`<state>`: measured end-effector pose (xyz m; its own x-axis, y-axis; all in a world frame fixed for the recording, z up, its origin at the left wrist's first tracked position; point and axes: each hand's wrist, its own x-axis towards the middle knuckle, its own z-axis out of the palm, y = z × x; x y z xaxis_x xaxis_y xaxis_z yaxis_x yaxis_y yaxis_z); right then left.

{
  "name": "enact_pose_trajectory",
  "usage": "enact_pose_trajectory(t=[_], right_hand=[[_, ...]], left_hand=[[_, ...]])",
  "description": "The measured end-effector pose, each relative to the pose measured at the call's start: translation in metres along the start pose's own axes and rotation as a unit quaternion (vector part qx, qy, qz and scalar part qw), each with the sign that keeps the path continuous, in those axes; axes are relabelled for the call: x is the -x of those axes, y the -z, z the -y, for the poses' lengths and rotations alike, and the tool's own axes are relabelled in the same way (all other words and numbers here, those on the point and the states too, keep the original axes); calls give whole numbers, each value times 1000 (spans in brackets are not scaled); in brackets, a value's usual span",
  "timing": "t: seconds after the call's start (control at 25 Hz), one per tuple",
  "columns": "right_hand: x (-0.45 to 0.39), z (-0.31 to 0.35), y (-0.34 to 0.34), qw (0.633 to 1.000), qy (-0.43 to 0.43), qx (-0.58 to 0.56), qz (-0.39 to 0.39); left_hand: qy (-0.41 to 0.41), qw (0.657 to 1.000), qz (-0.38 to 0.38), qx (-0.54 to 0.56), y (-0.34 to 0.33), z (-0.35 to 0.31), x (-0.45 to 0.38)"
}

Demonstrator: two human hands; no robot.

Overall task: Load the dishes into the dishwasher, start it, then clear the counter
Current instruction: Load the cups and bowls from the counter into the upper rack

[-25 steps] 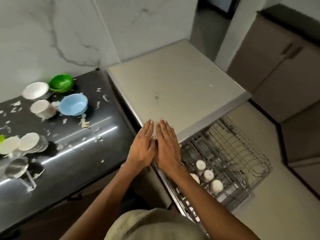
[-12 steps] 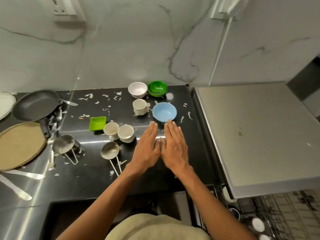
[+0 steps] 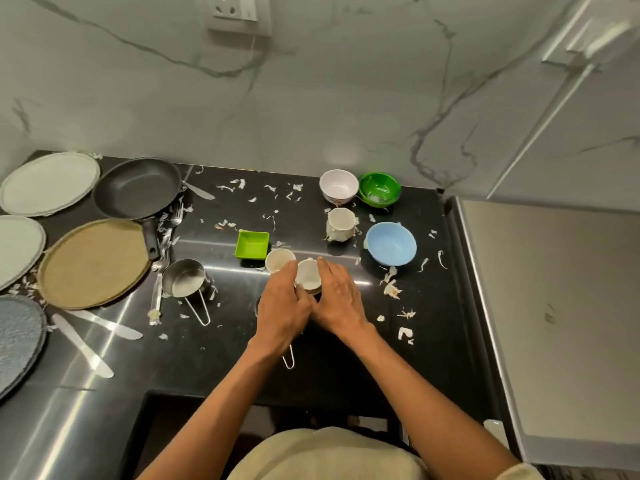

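Dishes: spread over the black worktop [image 3: 346,368], none loaded.
Cup stack [image 3: 308,277]: white, mid-worktop, between both hands; a second white cup [image 3: 278,259] touches it on the left.
Left hand [image 3: 282,306]: at the left side of the stack, fingers [image 3: 289,271] reaching to its rim; whether they grip it I cannot tell.
Right hand [image 3: 341,301]: at the right side of the stack, fingers lightly bent along it; grip likewise cannot be told.
Green tray [image 3: 251,244]: square, just behind the second cup.
Mug [image 3: 341,224]: white, behind the stack, apart from it.
Blue bowl [image 3: 391,243]: right of the mug.
White bowl [image 3: 338,186]: at the wall, touching the green bowl [image 3: 379,194].
Steel cup [image 3: 183,280]: wire handle toward the front, left of the hands; a second wire handle [image 3: 289,358] shows under the left wrist.
Pan [image 3: 136,188]: dark, rear left, handle over the tan plate [image 3: 93,263].
Pale plates [image 3: 48,183]: far left; a grey plate [image 3: 19,341] at the left edge.
Cutlery: fork [image 3: 176,214] beside the pan, knives [image 3: 83,344] front left.
Scraps [image 3: 391,289]: white bits scattered across the worktop.
Dishwasher top [image 3: 554,306]: grey slab at right.
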<state>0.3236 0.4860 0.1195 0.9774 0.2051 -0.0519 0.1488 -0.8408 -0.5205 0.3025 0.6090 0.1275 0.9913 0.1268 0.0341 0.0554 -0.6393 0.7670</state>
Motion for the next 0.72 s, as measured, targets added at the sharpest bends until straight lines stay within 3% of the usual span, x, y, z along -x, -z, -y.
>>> enact_pose_trajectory(t=[0.48, 0.6, 0.72], right_hand=[[-5, -16, -12, 991, -58, -80, -92], [15, -31, 9, 978, -100, -126, -135], [43, -52, 31, 959, -137, -172, -177]], left_hand=[[-72, 996, 31, 40, -9, 0, -2], [-99, 989, 72, 78, -17, -17, 3], [-74, 980, 128, 135, -37, -36, 9]])
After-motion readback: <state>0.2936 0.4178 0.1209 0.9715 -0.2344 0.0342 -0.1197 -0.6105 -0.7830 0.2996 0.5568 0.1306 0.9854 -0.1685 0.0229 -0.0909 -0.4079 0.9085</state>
